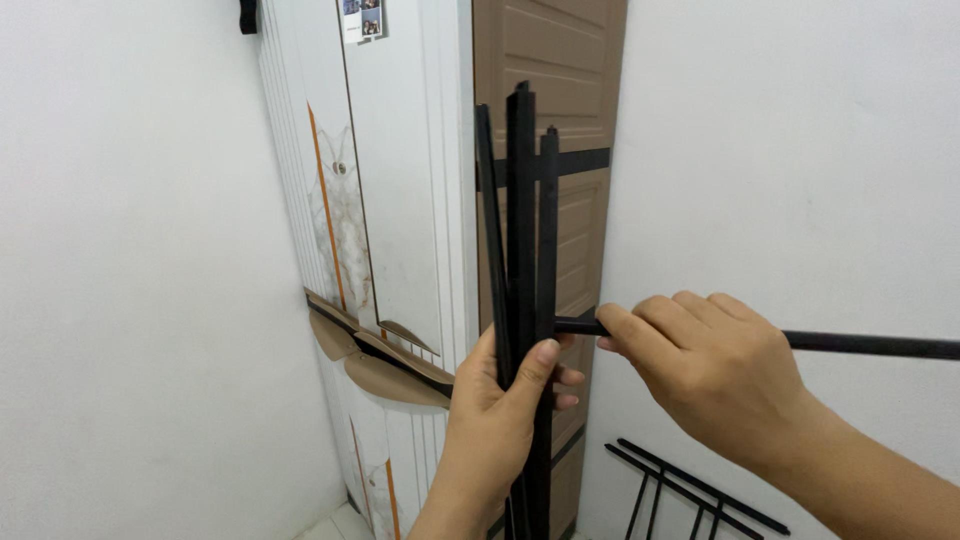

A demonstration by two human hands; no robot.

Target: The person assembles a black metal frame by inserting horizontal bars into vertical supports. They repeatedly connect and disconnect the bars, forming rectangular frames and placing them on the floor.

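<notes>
White-walled corner, tall white cabinet (390,200), brown door (560,60). Left hand (500,410) clenched around upright black bars (522,220); right hand (700,365) grasping horizontal black rod (870,345) meeting them.

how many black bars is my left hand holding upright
3: a thin left bar, a tall middle bar and a shorter right bar, bunched in the left hand; more may be hidden.

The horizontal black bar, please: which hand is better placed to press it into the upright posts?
Probably the right hand: it already grips the horizontal bar at the joint, while the left hand clasps the upright posts.
</notes>
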